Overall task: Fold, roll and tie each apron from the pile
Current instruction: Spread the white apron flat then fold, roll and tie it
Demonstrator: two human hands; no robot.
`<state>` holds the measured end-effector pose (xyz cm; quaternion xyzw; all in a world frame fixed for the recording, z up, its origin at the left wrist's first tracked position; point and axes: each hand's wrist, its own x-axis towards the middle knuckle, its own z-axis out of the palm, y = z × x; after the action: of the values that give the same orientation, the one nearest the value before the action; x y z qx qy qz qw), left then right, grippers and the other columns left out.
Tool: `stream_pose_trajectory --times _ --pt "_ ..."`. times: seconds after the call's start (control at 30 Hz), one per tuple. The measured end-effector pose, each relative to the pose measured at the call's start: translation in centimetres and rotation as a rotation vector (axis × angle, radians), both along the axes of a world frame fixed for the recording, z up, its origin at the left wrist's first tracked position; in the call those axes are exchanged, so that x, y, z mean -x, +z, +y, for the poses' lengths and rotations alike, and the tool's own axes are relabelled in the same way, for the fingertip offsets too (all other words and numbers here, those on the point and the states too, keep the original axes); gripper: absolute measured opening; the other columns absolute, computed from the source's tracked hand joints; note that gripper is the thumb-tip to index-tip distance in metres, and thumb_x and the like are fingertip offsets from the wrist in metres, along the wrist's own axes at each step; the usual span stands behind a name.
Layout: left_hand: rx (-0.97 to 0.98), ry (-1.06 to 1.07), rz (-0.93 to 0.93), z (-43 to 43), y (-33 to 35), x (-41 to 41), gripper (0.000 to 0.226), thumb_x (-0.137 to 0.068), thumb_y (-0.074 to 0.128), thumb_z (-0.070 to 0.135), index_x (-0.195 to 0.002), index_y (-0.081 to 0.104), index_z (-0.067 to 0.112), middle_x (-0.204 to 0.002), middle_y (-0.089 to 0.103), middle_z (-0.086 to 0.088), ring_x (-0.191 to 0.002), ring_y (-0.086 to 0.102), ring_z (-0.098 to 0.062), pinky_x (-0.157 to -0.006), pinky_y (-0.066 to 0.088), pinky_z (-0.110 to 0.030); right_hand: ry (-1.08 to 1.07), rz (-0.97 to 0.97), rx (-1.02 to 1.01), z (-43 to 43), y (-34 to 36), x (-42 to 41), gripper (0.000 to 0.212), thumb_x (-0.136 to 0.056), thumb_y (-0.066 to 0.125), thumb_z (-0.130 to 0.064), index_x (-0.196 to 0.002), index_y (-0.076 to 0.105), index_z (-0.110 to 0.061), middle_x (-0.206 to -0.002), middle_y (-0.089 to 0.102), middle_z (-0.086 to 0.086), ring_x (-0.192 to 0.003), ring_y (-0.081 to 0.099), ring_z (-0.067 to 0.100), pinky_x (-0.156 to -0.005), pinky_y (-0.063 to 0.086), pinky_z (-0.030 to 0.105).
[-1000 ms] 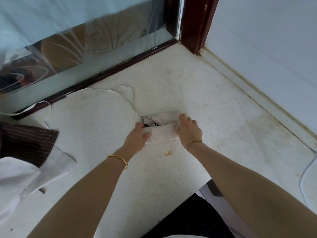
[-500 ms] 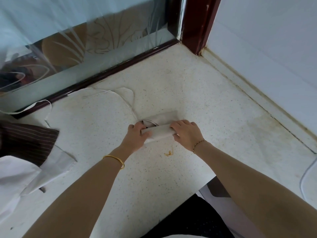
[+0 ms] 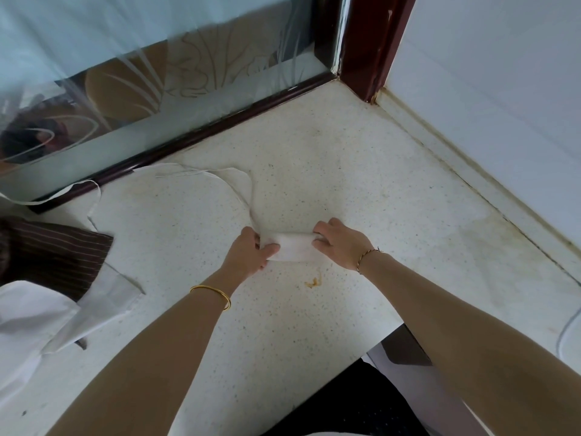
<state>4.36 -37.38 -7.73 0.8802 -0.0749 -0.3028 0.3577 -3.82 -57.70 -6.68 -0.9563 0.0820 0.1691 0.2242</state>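
From the head camera, one white apron roll (image 3: 294, 250) is lying on the speckled counter (image 3: 361, 190), near its middle, and two hands are holding it. The left hand (image 3: 248, 254) is gripping the roll's left end, thumb curled over the front and fingers wrapping behind. The right hand (image 3: 341, 245) is gripping the right end, fingers curling over the top of the cloth. Two thin white ties (image 3: 232, 187) are trailing from the roll, looping back toward the glass panel (image 3: 157, 89) at the rear. At the left edge a pile (image 3: 37, 297) is sitting on the counter, showing one dark striped cloth (image 3: 59, 253) and white cloth overlapping it; how many pieces are lying there I cannot tell. One small yellowish stain (image 3: 313, 282) is showing just in front of the roll. Each wrist is wearing one bracelet.
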Motion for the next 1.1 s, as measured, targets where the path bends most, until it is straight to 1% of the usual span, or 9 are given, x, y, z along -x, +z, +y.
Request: stream_pose_trajectory --times 0.13,0.23,0.43,0.57,0.7,0.77,0.8,0.93,1.1 --pt "-0.101 -0.021 0.021 -0.6 -0.1 -0.6 0.035 -0.087 0.066 0.029 -0.105 0.05 0.003 -0.078 0.066 -0.01 -0.063 0.066 -0.02 -0.062 0.057 -0.03 0.049 -0.012 0.202 0.5 0.3 -1.1 0.032 -0.096 0.043 -0.038 -0.121 0.051 -0.02 -0.119 0.045 0.003 -0.103 0.047 0.023 -0.082 0.045 0.034" --pt "-0.164 -0.036 0.019 -1.0 -0.1 -1.0 0.035 -0.087 0.064 0.031 -0.105 0.053 0.003 -0.071 0.067 -0.008 -0.058 0.066 -0.018 -0.061 0.057 -0.029 0.1 -0.033 0.203 1.5 0.4 -2.1 0.032 -0.096 0.044 -0.027 -0.128 0.048 -0.021 -0.124 0.048 0.003 -0.111 0.046 0.025 -0.093 0.041 0.037" --pt "-0.228 -0.043 -0.007 -1.1 -0.4 -0.9 0.034 -0.083 0.063 0.032 -0.097 0.057 0.002 -0.063 0.064 -0.006 -0.053 0.064 -0.019 -0.059 0.057 -0.033 0.182 0.058 0.235 3.8 -0.1 -3.8 0.038 -0.094 0.048 -0.031 -0.127 0.047 -0.013 -0.121 0.049 0.007 -0.112 0.046 0.027 -0.091 0.043 0.038" --pt "-0.183 -0.048 0.01 -1.0 -0.1 -0.6 0.033 -0.082 0.067 0.029 -0.099 0.051 0.005 -0.079 0.062 -0.009 -0.069 0.063 -0.024 -0.056 0.049 -0.03 0.081 0.245 0.063 4.1 0.1 -5.2 0.038 -0.084 0.064 -0.026 -0.114 0.048 -0.01 -0.107 0.055 0.007 -0.101 0.053 0.026 -0.081 0.047 0.034" --pt "-0.071 -0.103 0.097 -0.2 0.7 -0.7 0.016 -0.085 0.065 0.017 -0.08 0.057 0.003 -0.073 0.06 -0.011 -0.07 0.062 -0.025 -0.072 0.057 -0.045 0.049 0.295 -0.126 3.6 0.0 -5.6 0.024 -0.079 0.069 -0.013 -0.099 0.059 -0.006 -0.094 0.057 0.006 -0.085 0.053 0.021 -0.063 0.042 0.023" --pt "0.002 -0.055 0.173 -0.1 1.7 -0.8 0.006 -0.088 0.057 0.003 -0.094 0.058 0.004 -0.091 0.059 -0.013 -0.08 0.06 -0.024 -0.074 0.056 -0.035 -0.011 0.236 -0.224 2.7 0.4 -5.2 0.019 -0.078 0.069 -0.008 -0.079 0.051 -0.012 -0.08 0.05 0.001 -0.076 0.047 0.017 -0.056 0.033 0.021" --pt "0.038 0.0 0.174 -0.1 2.2 -1.0 0.021 -0.088 0.054 -0.002 -0.107 0.055 0.006 -0.106 0.055 -0.011 -0.087 0.058 -0.023 -0.073 0.053 -0.03 -0.034 0.208 -0.288 2.1 0.7 -4.9 0.028 -0.077 0.069 -0.005 -0.071 0.044 -0.015 -0.074 0.045 -0.001 -0.071 0.043 0.015 -0.054 0.03 0.021" --pt "0.107 -0.005 -0.119 -0.5 4.0 -1.7 0.056 -0.089 0.043 -0.011 -0.137 0.042 0.017 -0.136 0.036 0.0 -0.089 0.058 -0.014 -0.073 0.047 -0.017 -0.009 0.168 -0.472 0.1 3.0 -4.1 0.04 -0.074 0.071 0.0 -0.064 0.037 -0.019 -0.068 0.039 -0.003 -0.062 0.038 0.009 -0.055 0.027 0.023" --pt "0.145 -0.125 -0.265 -2.7 5.6 -1.6 0.038 -0.085 0.05 -0.011 -0.116 0.061 0.01 -0.121 0.051 -0.004 -0.087 0.055 -0.009 -0.076 0.046 -0.013 0.022 0.159 -0.586 -1.5 5.1 -3.5 0.037 -0.076 0.071 -0.002 -0.068 0.038 -0.017 -0.07 0.039 -0.004 -0.063 0.037 0.011 -0.059 0.028 0.023"
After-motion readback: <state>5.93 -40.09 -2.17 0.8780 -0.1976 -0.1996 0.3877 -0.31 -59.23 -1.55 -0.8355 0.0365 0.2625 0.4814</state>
